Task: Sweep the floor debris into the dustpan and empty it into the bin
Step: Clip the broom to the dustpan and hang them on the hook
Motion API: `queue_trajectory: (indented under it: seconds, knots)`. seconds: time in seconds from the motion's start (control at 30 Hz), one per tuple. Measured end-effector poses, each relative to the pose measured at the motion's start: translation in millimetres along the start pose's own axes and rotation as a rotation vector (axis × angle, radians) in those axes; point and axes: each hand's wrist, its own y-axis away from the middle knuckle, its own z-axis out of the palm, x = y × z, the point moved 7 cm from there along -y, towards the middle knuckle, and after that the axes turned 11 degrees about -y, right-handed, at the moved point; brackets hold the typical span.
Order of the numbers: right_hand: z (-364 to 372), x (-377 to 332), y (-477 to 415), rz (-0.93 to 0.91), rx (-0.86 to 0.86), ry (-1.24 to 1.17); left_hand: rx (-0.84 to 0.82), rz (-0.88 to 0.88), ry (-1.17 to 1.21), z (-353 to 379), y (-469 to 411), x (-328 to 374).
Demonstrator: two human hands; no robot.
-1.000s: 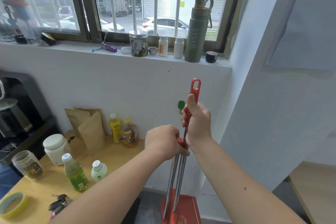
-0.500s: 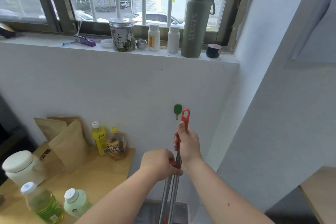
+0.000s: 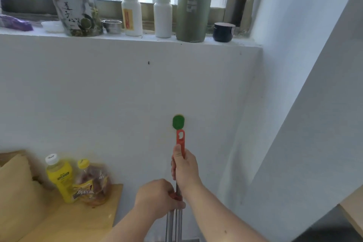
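Both hands were closed around a pair of upright metal poles close to the white wall (image 3: pixel 117 94) below the windowsill (image 3: pixel 98 38). The right hand (image 3: pixel 184 171) was wrapped high on the orange-red broom handle (image 3: pixel 180 140), thumb lying up the grip, with the hanging loop at its top just under a green wall hook (image 3: pixel 178 122); whether loop and hook touched could not be told. The left hand (image 3: pixel 157 198) was fisted lower down, over an orange collar where the two steel shafts (image 3: pixel 173 226) ran side by side, pinching them together. The second shaft was probably the dustpan's, though neither the broom head, the pan, the floor debris nor the bin showed in view.

Judged from the thin tubing, the set should be light and stiff, but long enough to swing at the bottom. The plastic grip offered the surest hold; bare steel would be slicker. A yellow drink bottle (image 3: pixel 59 177) and a snack bag (image 3: pixel 92 186) stood on the wooden table (image 3: pixel 78 222) to the left, well clear
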Motion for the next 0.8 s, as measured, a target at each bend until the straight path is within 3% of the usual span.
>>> queue_trajectory:
  seconds: [0.67, 0.8]
  knots:
    - [-8.5, 64.6, -54.0, 0.032, -0.022, 0.067, -0.01, 0.024, -0.037, 53.1, -86.0, -22.9]
    - [-11.0, 67.3, -53.9, 0.025, -0.057, 0.079, 0.09, 0.057, -0.15, 56.3, -91.5, -25.6]
